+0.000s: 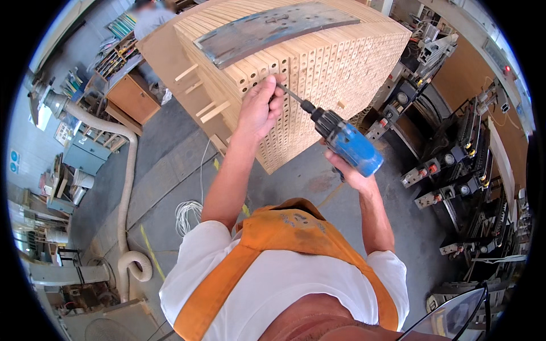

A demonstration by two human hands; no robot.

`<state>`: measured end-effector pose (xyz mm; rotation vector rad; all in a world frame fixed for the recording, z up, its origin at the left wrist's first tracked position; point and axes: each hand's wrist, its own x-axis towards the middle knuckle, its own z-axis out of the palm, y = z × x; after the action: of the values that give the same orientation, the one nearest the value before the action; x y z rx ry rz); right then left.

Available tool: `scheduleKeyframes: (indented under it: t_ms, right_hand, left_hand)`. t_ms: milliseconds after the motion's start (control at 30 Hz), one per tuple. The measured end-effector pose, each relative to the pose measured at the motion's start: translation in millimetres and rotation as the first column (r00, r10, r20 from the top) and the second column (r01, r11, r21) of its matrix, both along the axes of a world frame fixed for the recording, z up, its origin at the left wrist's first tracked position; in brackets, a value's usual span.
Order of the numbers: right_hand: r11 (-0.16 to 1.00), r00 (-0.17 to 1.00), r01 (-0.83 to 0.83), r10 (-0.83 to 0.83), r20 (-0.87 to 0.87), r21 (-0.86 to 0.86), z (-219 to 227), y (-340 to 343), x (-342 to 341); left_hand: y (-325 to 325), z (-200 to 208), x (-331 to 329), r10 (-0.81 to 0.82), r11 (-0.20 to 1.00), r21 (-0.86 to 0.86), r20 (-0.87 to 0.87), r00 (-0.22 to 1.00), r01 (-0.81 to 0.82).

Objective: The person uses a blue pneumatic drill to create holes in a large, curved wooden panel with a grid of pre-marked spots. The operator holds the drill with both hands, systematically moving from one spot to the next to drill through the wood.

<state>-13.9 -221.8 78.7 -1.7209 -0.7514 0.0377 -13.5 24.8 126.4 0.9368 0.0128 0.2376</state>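
My right hand (351, 170) grips a blue cordless drill (354, 149) by its handle. A long thin bit (292, 94) runs from its black chuck up and left toward my other hand. My left hand (260, 108) is closed, its thumb and fingers pinched at the bit's tip; whatever they hold is hidden. Just beyond them rises a big stack of pale wooden pieces (335, 74), with rows of round holes in the near face. Several holes at its upper left corner look darker than the rest.
A worn grey board (278, 28) lies on top of the stack. Wooden sticks (215, 111) jut from its left side. A white cable (187, 216) coils on the floor, and a ribbed hose (129, 187) runs at left. Black machinery (455, 170) lines the right; a person (152, 20) is far left.
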Motion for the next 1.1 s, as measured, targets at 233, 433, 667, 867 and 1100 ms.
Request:
scheduleKeyframes:
  t_ms: [233,433,667,867,1100]
  right_hand:
    - [0.983,0.956,0.035,0.019,-0.294,0.177,32.1,37.6,-8.9]
    - [0.994,0.988,0.083,-0.073,-0.136,0.074,31.8,41.7,-13.9]
    - [0.993,0.994,0.107,-0.107,0.008,-0.054,30.7,40.2,-14.8]
    - [0.984,0.989,0.124,-0.133,-0.062,-0.129,43.8,41.4,-18.5]
    - [0.992,0.993,0.036,-0.022,-0.12,0.124,26.8,41.3,-10.7]
  left_hand:
    - [3.9,-5.9,8.2,-0.014,0.988,-0.152,0.091,0.996,0.028]
    - [-3.6,-44.0,-5.3,-0.115,0.97,-0.224,-0.102,0.988,0.09]
    - [-36.1,-185.6,-21.9,-0.271,0.889,-0.455,-0.602,0.751,-0.044]
    - [-39.3,-204.5,-56.2,-0.553,0.799,-0.497,-0.389,0.737,0.337]
    - [-23.8,-119.4,-42.6,-0.339,0.938,-0.173,-0.285,0.897,0.3]
